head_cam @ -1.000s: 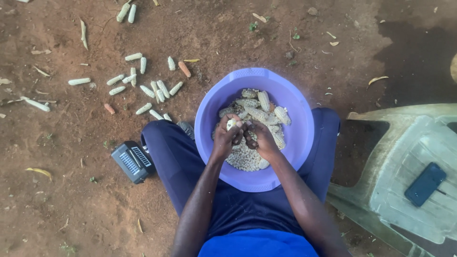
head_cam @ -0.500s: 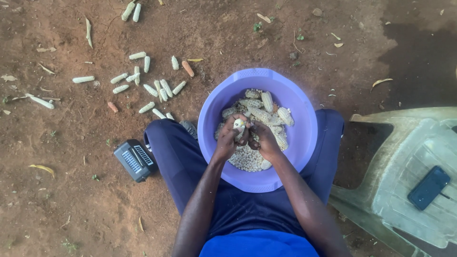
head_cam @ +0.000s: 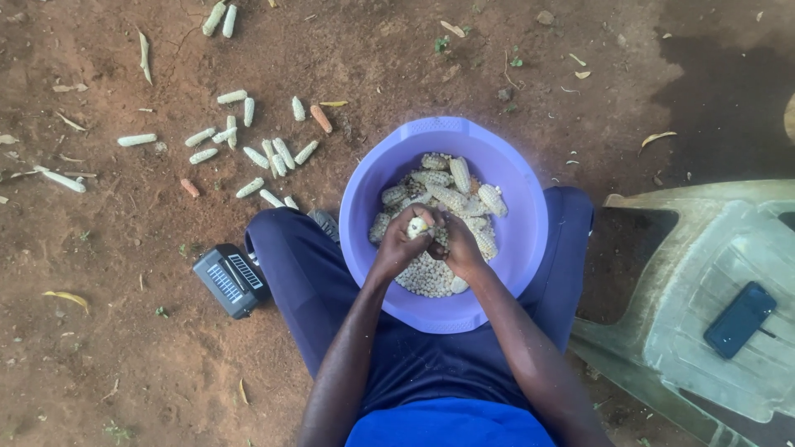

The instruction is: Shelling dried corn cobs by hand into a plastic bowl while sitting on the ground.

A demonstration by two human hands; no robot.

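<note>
Over the round purple plastic basin (head_cam: 505,273) resting between the knees, the left hand (head_cam: 399,246) and right hand (head_cam: 460,247) are both clamped around one pale maize cob (head_cam: 418,226), bare cobs (head_cam: 273,155) scattered far left.

Basin (head_cam: 530,248) smooth matt purple plastic. Cob (head_cam: 418,226) in my fingers (head_cam: 406,240) rough, dry. Trousers (head_cam: 290,265) matt cloth. Ground (head_cam: 124,348) rough red dirt. Chair (head_cam: 712,248) worn plastic.

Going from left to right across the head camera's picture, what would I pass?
Bare corn cobs scattered on the dirt → small black device on the ground → purple basin of corn, both hands gripping a cob over it → pale plastic chair → dark phone lying on it.
</note>
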